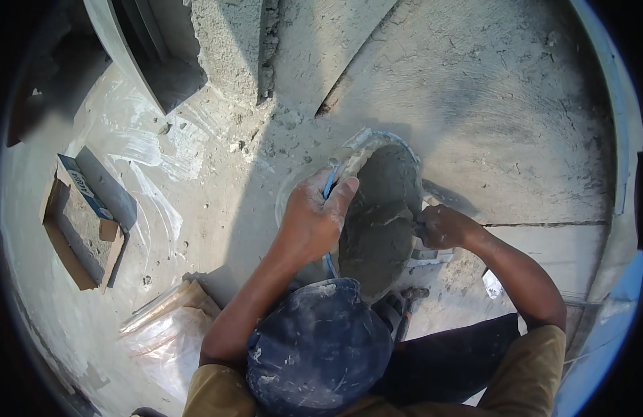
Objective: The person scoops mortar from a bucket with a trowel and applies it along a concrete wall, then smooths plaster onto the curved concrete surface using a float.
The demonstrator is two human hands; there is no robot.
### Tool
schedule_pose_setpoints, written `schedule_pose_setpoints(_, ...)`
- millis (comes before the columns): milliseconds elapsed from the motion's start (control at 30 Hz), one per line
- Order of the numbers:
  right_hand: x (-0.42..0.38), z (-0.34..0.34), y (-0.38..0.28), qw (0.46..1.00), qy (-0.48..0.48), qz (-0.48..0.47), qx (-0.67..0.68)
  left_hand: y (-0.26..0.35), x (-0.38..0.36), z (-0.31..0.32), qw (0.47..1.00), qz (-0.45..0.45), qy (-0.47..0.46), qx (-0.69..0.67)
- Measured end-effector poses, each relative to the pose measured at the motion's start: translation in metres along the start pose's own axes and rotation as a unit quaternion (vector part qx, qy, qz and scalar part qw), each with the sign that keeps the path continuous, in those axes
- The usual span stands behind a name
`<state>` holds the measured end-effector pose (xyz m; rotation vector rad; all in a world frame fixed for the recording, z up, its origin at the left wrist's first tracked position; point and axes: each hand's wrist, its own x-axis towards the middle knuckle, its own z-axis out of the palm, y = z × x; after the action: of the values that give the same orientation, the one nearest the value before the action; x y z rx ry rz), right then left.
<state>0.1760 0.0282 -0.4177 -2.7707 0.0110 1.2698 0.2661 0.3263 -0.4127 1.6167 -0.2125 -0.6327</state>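
Observation:
A round basin point(410, 154) with a blue rim line holds wet grey mortar point(377, 201) and looks tilted. My left hand point(318, 206) is closed on the basin's left rim, thumb on the inner side. At the opposite edge, my right hand point(443, 226) is wrapped round the grey, mortar-coated end of what looks like a trowel point(419, 228). Its blade cannot be made out against the mortar. The mortar has a raised ridge near that hand. A dark, dusty cap point(318, 347) covers the view below the basin.
An open cardboard box point(78, 260) with grey powder lies at left. Clear plastic sheeting point(165, 340) sits at lower left. A rough concrete column base point(227, 52) stands at the top, with rubble point(245, 142) near it. A tool with an orange part point(405, 323) lies below the basin.

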Motion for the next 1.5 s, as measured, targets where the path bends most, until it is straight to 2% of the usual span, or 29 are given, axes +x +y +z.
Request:
schedule_pose_setpoints(33, -0.001, 0.007, 0.0, 0.997, 0.071, -0.04, -0.009, -0.01, 0.002, 0.008, 0.999, 0.041, 0.024, -0.006)
schedule_pose_setpoints(133, 0.001, 0.017, -0.009, 0.978, 0.201, -0.042, -0.045, -0.006, -0.004, 0.001, 1.0, 0.017, 0.023, -0.008)
schedule_pose_setpoints(267, -0.007, 0.002, -0.022, 0.967, 0.234, -0.031, 0.099, -0.014, 0.001, -0.008, 0.998, 0.009, 0.048, -0.025)
schedule_pose_setpoints(333, -0.021, -0.01, -0.026, 0.957, 0.252, -0.021, 0.139, -0.017, 0.005, -0.015, 0.998, 0.005, 0.059, -0.03)
schedule_pose_setpoints(400, -0.035, -0.011, -0.018, 0.96, 0.238, -0.002, 0.147, -0.027, 0.013, -0.019, 0.993, 0.038, 0.087, -0.075)
schedule_pose_setpoints(467, -0.026, 0.017, 0.015, 0.903, 0.388, -0.157, 0.097, -0.03, 0.018, -0.033, 0.991, 0.002, 0.096, -0.094)
schedule_pose_setpoints(567, -0.055, 0.005, 0.007, 0.89, 0.349, -0.115, 0.269, -0.042, 0.031, -0.054, 0.981, -0.038, 0.119, -0.147)
schedule_pose_setpoints(633, -0.068, -0.019, -0.006, 0.862, 0.397, -0.121, 0.292, -0.047, 0.035, -0.059, 0.964, -0.036, 0.134, -0.225)
schedule_pose_setpoints(767, -0.09, -0.098, -0.039, 0.802, 0.492, -0.104, 0.321, -0.079, 0.039, -0.077, 0.956, -0.064, 0.149, -0.243)
schedule_pose_setpoints(833, -0.097, -0.138, -0.054, 0.772, 0.555, -0.106, 0.29, -0.078, 0.037, -0.081, 0.952, -0.055, 0.145, -0.263)
schedule_pose_setpoints(900, -0.107, -0.177, -0.078, 0.769, 0.586, -0.073, 0.246, -0.084, 0.039, -0.088, 0.959, -0.066, 0.142, -0.238)
schedule_pose_setpoints(1000, -0.115, -0.212, -0.102, 0.764, 0.601, 0.005, 0.236, -0.082, 0.038, -0.089, 0.964, -0.053, 0.142, -0.217)
schedule_pose_setpoints(1100, -0.115, -0.215, -0.104, 0.772, 0.599, 0.018, 0.211, -0.081, 0.038, -0.09, 0.971, -0.031, 0.135, -0.196)
schedule_pose_setpoints(1267, -0.118, -0.2, -0.102, 0.74, 0.613, -0.026, 0.277, -0.091, 0.04, -0.095, 0.977, -0.029, 0.13, -0.166)
schedule_pose_setpoints(1400, -0.121, -0.164, -0.088, 0.708, 0.624, -0.038, 0.328, -0.081, 0.037, -0.095, 0.974, -0.041, 0.138, -0.175)
schedule_pose_setpoints(1500, -0.122, -0.147, -0.08, 0.756, 0.605, -0.036, 0.247, -0.077, 0.037, -0.093, 0.975, -0.029, 0.132, -0.174)
